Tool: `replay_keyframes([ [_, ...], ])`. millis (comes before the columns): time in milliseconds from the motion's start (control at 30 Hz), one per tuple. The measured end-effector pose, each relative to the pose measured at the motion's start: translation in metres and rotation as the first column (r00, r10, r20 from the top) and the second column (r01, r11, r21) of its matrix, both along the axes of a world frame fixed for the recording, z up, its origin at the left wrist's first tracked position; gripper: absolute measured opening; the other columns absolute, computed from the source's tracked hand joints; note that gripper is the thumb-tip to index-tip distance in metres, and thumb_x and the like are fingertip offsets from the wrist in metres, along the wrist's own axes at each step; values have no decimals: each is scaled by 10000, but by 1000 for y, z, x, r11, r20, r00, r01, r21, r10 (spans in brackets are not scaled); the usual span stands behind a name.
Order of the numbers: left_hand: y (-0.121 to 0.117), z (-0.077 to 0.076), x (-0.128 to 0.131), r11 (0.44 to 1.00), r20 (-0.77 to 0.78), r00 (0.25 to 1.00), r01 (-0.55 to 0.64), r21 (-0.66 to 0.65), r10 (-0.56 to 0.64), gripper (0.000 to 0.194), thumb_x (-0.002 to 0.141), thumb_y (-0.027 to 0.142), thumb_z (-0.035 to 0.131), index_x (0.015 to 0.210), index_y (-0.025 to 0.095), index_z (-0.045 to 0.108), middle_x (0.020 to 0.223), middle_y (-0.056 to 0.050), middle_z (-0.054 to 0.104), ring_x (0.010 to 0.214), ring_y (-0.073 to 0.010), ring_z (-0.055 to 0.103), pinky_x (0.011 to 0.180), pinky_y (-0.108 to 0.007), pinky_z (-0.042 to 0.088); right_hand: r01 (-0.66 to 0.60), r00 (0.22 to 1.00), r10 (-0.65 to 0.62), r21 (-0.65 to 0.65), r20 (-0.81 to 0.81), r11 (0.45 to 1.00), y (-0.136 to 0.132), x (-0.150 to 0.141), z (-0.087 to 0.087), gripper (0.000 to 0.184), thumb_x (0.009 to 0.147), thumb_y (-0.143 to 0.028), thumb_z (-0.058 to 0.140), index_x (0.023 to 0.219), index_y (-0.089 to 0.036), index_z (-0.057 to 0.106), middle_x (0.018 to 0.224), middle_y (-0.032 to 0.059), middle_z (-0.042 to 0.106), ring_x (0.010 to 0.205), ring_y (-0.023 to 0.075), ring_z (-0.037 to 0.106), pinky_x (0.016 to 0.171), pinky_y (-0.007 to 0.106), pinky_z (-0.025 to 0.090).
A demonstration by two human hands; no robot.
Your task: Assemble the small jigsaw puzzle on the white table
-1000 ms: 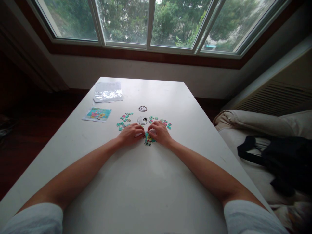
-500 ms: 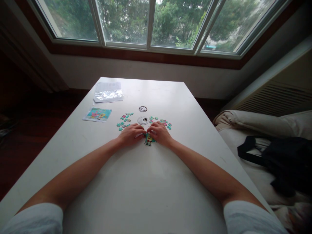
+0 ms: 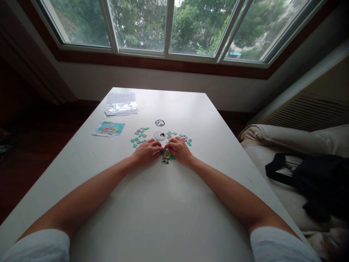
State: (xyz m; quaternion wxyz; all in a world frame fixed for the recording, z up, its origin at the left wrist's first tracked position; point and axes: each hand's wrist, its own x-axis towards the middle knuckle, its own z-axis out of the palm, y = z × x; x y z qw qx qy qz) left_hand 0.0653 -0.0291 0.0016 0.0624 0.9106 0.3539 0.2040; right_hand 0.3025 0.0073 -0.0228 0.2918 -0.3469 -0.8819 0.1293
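A small joined section of jigsaw puzzle [image 3: 166,157], with a yellow cartoon figure on green, lies flat on the table between my hands. My left hand [image 3: 147,151] is closed, its fingertips pressed at the section's upper left edge. From the other side my right hand [image 3: 180,150] curls over the upper right part, thumb and fingers bent together. The fingertips nearly meet and hide the exact piece they grip. Loose puzzle pieces [image 3: 141,135] spread beyond my left hand, and more loose pieces [image 3: 173,134] lie beyond my right.
Past my hands, a round lid-like disc [image 3: 159,135] and a smaller round opening or disc [image 3: 159,123] show on the white table [image 3: 169,218]. A picture card [image 3: 109,128] and clear plastic packaging [image 3: 121,103] lie at the left. Beside the table's right edge, a sofa [image 3: 259,156] holds a black bag [image 3: 321,182].
Both hands stay at the top of the joined section, with only slight finger movement. The loose pieces have not visibly moved.
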Motion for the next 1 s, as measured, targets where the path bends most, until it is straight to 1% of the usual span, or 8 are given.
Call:
replay_keyframes([
  [367,0,0,0,999,-32,999,-30,15,31,274,997,265,517,1185,250,717,1108,-70,681,1012,-224,566,920,-370,504,17,997,-17,1,-78,1000,2,2,0,273,857,-50,598,906,-255,771,914,39,713,943,230,561,912,394,417],
  [467,0,0,0,999,-34,998,-46,21,47,263,991,268,532,1168,261,725,1114,-73,671,1019,-228,559,909,-373,505,14,997,-14,-1,-79,1000,3,2,-1,271,862,-56,594,905,-256,771,910,39,714,936,229,564,905,394,422],
  [600,0,0,0,998,-38,998,-55,26,56,240,970,269,568,1141,272,737,1128,-72,663,1032,-238,548,939,-397,497,11,997,-11,0,-77,1000,5,3,-3,265,857,-57,600,899,-255,772,913,37,718,938,231,567,909,399,423],
  [733,1,-4,0,996,6,996,-89,16,89,274,963,265,570,1193,282,718,1136,-69,671,1038,-238,559,956,-409,492,13,996,-13,1,-85,1000,4,2,-3,269,851,-49,604,895,-253,773,895,36,715,931,229,570,901,393,426],
  [800,4,-6,-4,988,54,987,-154,19,152,303,958,260,564,1227,277,704,1133,-68,679,1040,-241,566,973,-422,485,14,995,-13,1,-94,1000,3,2,-2,271,853,-47,601,894,-254,773,881,35,710,913,224,572,886,384,430],
  [867,11,-7,-11,965,100,961,-262,27,258,293,964,267,541,1198,260,718,1113,-68,685,1049,-247,572,995,-432,473,12,995,-12,-1,-103,1000,3,2,-1,268,853,-47,602,889,-252,772,869,34,705,898,219,573,878,378,431],
  [933,20,-7,-23,913,136,907,-406,39,398,284,961,278,529,1149,239,737,1115,-74,687,1077,-260,572,1024,-445,453,10,994,-11,-2,-111,1000,3,1,0,266,851,-45,603,883,-249,771,864,34,704,894,217,574,873,374,430],
  [1000,30,-7,-38,837,145,831,-546,31,537,302,955,282,518,1148,227,743,1135,-81,691,1082,-271,573,1028,-455,443,8,993,-8,-4,-115,1000,3,1,0,263,850,-45,604,875,-246,771,864,34,707,896,217,573,871,373,429],
])
